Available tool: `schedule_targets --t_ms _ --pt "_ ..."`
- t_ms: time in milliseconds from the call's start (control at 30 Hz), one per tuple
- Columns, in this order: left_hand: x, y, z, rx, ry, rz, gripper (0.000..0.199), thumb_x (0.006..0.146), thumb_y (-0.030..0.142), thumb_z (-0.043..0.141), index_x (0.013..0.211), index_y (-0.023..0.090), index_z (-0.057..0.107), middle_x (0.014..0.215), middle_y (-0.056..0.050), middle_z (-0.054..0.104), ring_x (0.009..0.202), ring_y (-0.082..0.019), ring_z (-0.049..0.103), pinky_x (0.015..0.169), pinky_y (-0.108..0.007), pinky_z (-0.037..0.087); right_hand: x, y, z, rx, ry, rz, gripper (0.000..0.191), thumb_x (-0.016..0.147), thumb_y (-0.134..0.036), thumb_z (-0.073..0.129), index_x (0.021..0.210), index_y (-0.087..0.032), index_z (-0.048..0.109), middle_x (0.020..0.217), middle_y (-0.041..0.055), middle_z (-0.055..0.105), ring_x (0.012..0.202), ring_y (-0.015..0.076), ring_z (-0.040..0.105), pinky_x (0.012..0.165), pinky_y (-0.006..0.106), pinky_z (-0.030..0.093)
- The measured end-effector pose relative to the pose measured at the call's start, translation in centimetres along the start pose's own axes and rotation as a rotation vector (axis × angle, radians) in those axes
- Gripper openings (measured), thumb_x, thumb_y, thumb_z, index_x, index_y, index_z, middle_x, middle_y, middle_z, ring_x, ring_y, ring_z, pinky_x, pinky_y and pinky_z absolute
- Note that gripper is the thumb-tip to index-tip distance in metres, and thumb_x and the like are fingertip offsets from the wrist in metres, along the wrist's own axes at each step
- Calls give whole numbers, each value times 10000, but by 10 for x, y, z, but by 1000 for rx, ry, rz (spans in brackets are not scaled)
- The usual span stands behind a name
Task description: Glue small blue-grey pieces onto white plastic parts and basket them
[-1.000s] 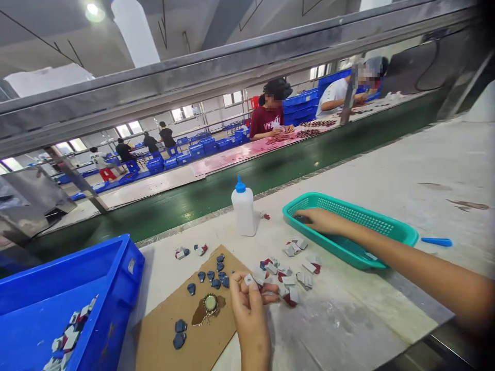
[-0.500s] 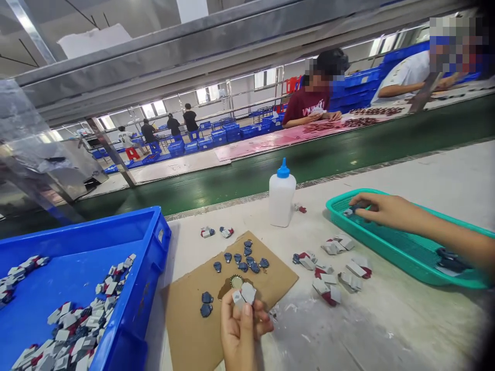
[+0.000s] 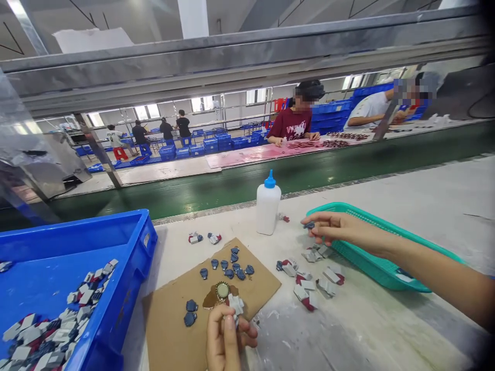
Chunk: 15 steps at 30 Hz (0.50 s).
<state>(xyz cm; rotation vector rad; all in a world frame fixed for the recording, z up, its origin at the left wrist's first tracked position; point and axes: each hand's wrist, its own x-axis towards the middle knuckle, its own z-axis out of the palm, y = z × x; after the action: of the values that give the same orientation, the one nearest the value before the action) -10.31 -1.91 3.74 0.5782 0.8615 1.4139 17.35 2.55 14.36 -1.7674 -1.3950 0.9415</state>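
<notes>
Since the earlier frame, the right hand had lifted out of the green basket, pinching a small dark blue piece between thumb and fingertips just over its near rim. Low over the cardboard sheet, the left hand gripped a grey piece beside the bottle cap. Loose grey-and-red pieces lay on the tabletop.

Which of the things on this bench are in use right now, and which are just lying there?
In use:
left hand, pinching a grey-white plastic piece
right hand, pinching a small dark blue piece
brown cardboard sheet
glue-filled bottle cap

Lying about:
white squeeze bottle
teal mesh basket
blue plastic crate
</notes>
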Motion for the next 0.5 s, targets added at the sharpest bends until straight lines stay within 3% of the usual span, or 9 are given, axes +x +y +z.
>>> schedule_targets --t_ms 133,233,333,500 --pt "-2 4 4 53 -3 156 434 691 452 648 990 224 432 729 -21 648 553 -121 592 498 -187 467 -7 -20 47 -211 -144 -203 425 770 -508 486 980 -145 560 639 33 539 577 148 506 529 265 396" --pt "-5 13 5 -2 38 91 604 630 417 715 1109 212 410 892 -85 662 709 -172 642 549 -202 509 -11 -36 91 -368 -175 -431 312 826 -400 433 942 -159 593 808 62 599 695 163 541 614 273 412" --pt "-9 21 -6 -103 142 2 534 502 421 796 920 185 561 904 -85 667 782 -203 644 552 -191 533 -11 -46 132 -502 -272 -609 243 842 -252 390 989 -164 562 912 73 596 791 176 545 686 283 412" --pt "-11 29 -34 -65 361 229 385 403 360 842 706 205 663 719 21 638 586 -90 591 460 -116 502 0 -49 173 -763 -411 -702 175 812 -151 377 962 -138 467 854 74 567 728 177 539 606 265 385"
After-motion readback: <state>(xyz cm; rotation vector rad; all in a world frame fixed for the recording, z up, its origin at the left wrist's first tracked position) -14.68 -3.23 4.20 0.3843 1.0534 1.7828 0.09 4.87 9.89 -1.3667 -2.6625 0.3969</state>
